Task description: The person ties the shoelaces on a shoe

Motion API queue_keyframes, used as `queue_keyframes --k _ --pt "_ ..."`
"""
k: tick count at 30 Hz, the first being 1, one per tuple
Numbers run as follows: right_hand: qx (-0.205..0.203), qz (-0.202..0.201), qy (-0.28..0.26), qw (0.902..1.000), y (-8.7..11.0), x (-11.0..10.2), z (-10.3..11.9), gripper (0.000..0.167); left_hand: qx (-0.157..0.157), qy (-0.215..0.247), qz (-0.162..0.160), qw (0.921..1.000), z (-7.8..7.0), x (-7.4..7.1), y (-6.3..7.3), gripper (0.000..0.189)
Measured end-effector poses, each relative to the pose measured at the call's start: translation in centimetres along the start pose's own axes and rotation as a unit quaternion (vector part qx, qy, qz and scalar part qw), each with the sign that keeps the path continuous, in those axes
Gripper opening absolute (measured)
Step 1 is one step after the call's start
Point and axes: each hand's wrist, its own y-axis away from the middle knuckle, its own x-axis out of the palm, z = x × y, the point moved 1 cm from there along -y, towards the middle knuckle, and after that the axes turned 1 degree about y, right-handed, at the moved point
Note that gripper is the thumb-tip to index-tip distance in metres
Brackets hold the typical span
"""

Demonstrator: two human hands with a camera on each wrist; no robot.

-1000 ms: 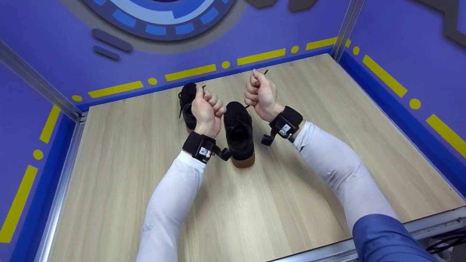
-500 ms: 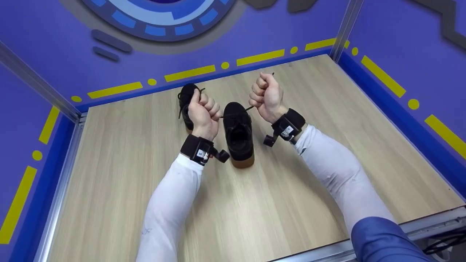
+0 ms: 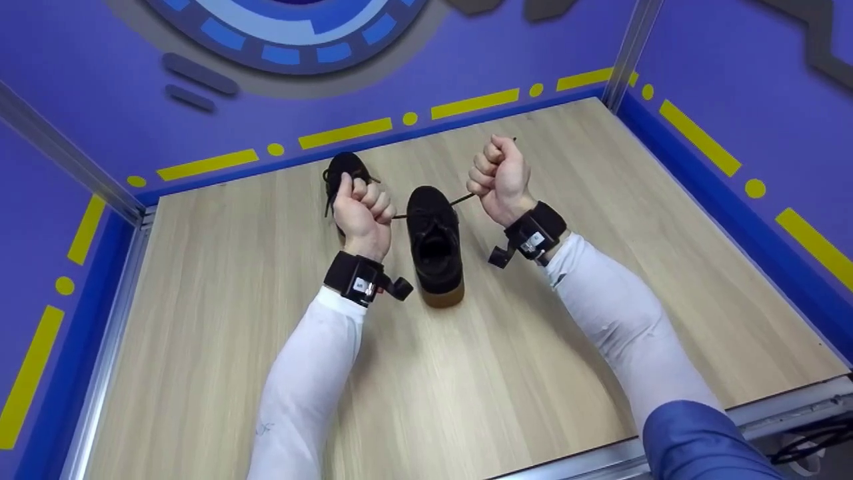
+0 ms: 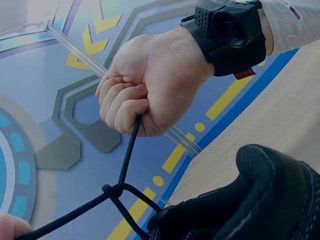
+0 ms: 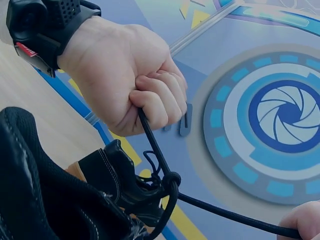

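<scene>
A black shoe (image 3: 434, 283) with a tan sole stands on the wooden board, toe pointing away, between my hands. My left hand (image 3: 363, 217) grips one end of its black shoelace at the shoe's left. On the right, my right hand (image 3: 503, 180) holds the other end, with the tip poking out above the fist. Both ends run fairly straight from the fists. In the left wrist view, my right fist and the crossed lace (image 4: 113, 191) appear above the shoe opening. The right wrist view shows my left fist (image 5: 125, 82) and the same looped crossing.
A second black shoe (image 3: 346, 163), its lace hanging loose, stands farther back on the left, partly behind my left hand. Blue-purple panels (image 3: 373, 100) with yellow marks enclose the wooden board (image 3: 220, 300). A metal rail (image 3: 600, 463) edges the front.
My hands have moved apart, the left one leftward and toward me, the right one rightward. More of the lace shows stretched between each fist and the shoe. The shoes stay about where they were.
</scene>
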Motion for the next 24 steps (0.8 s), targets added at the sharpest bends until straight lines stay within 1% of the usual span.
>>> queue_keyframes --k 4,8,13,20,24 --pt "-0.004 -0.011 -0.001 0.9999 0.0 -0.5 0.1 0.052 0.009 -0.005 -0.015 0.9998 -0.1 -0.3 0.0 0.06" --pt "-0.005 -0.024 -0.004 0.9997 0.0 -1.1 0.0 0.052 0.015 0.003 -0.021 0.9997 -0.2 -0.7 0.0 0.059" --pt "-0.006 -0.036 0.001 0.9993 0.0 -1.7 0.0 0.051 0.015 0.017 -0.029 0.9993 -0.4 -1.2 -0.1 0.06" --pt "-0.001 -0.055 0.011 0.9984 0.0 -2.4 0.1 0.053 0.022 0.01 -0.042 0.9988 -0.7 -1.7 -0.1 0.06" --pt "0.003 -0.065 0.01 0.9978 0.0 -2.9 0.3 0.054 0.018 0.01 -0.042 0.9989 -0.8 -1.9 -0.1 0.059"
